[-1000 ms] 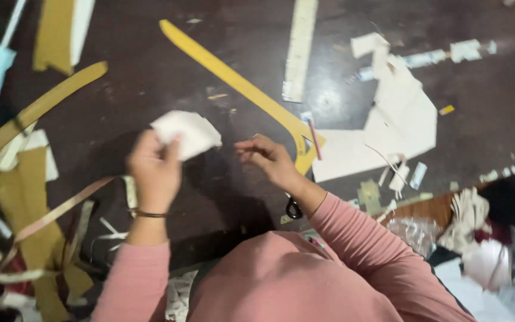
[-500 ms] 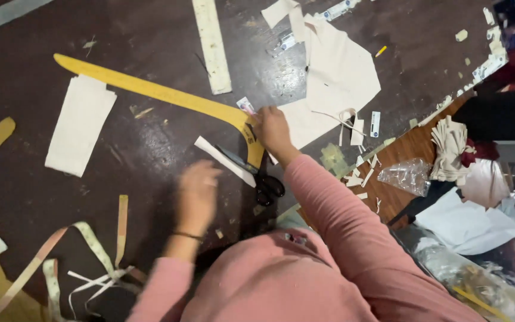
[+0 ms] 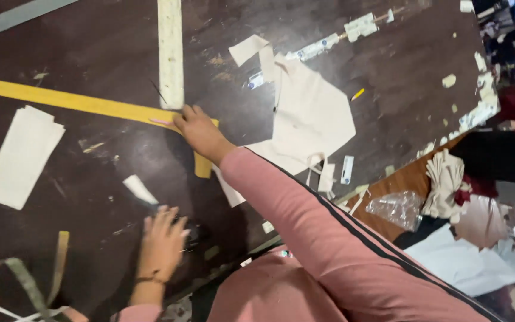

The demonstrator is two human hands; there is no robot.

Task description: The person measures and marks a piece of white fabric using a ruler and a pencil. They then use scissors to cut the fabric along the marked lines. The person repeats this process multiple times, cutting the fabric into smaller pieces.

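While R hand (image 3: 199, 132) touches, yellow strip (image 3: 84, 104) runs left-right.

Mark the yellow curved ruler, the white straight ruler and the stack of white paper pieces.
yellow curved ruler (image 3: 73, 102), head view, on its long arm.
white straight ruler (image 3: 170, 56), head view, mid-length.
stack of white paper pieces (image 3: 22, 156), head view, centre of top sheet.

A curved strip (image 3: 90, 106) lay across the table (image 3: 400, 65) (ruler (image 3: 170, 53) behind it), folded cloth (image 3: 22, 156) left, cut fabric (image 3: 311, 119) right
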